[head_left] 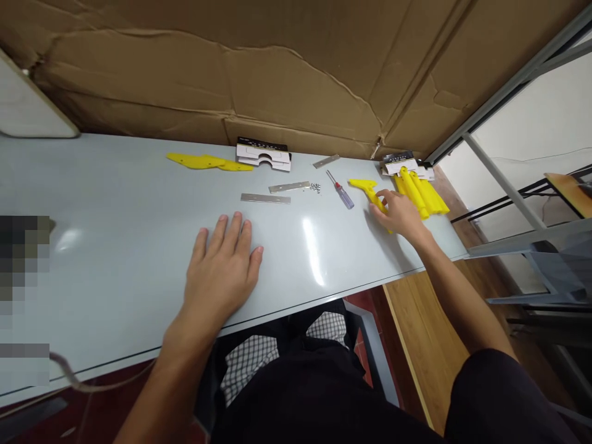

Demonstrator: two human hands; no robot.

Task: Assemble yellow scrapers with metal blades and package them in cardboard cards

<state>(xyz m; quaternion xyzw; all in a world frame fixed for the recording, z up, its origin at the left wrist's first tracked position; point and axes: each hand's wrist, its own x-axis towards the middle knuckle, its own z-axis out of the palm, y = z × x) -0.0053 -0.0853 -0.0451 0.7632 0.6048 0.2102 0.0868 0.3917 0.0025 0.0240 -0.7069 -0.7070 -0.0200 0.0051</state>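
My left hand point(222, 262) lies flat on the table, palm down with its fingers spread, holding nothing. Over at the right, my right hand point(400, 213) is closed round the grip of a yellow scraper handle point(367, 187); its wide head points to the left. A screwdriver point(343, 194) with a clear purple handle lies just left of it. Small screws point(315, 187) sit in a pile beside one metal blade point(289, 187). A second blade point(265, 198) rests beyond my left fingertips, and a third blade point(326, 161) is farther back.
Flat yellow plates point(203, 161) overlap at the back, beside a stack of printed cards point(264, 153). Several yellow handles with card labels point(416, 191) lie at the right end. Brown cardboard point(287, 80) stands along the table's back edge. A cable point(69, 373) hangs at front left.
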